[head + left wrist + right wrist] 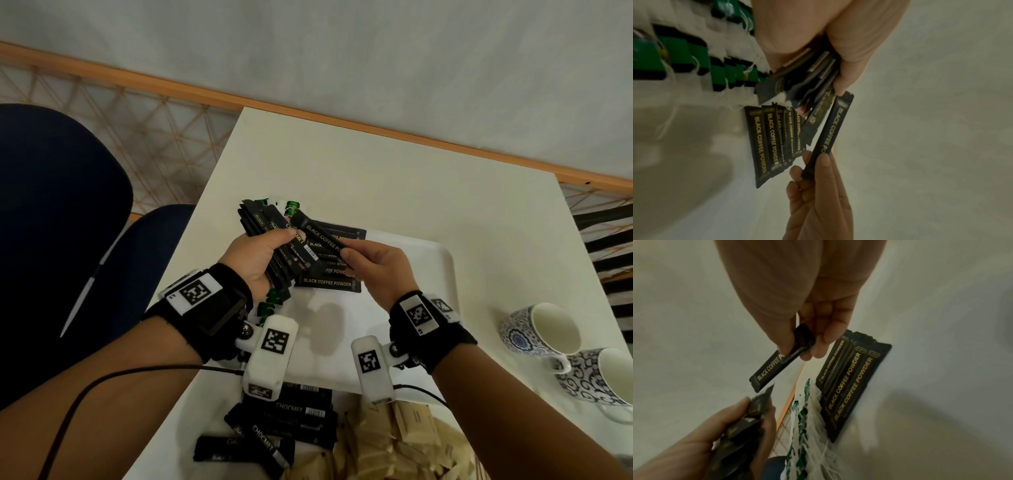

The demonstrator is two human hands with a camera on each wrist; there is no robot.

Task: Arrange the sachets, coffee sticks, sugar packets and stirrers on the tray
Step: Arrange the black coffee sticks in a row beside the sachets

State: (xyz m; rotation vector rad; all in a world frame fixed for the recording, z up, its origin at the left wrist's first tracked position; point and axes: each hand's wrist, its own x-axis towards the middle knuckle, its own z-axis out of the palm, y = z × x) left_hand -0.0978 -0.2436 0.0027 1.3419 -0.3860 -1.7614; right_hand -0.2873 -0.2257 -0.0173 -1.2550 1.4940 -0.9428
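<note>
Left hand [255, 258] is gripping a bundle of black sticks [270, 240]; right hand [375, 270] is pinching one coffee stick [320, 236] above the tray [442, 270].

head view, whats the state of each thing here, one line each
left hand: grips a bundle of black sticks
right hand: pinches one black coffee stick, held above the tray
row of coffee sticks: lying flat on the white tray, overlapping
tea bags: laid in a row on the tray
two patterned cups: lying on their sides on the table
</note>
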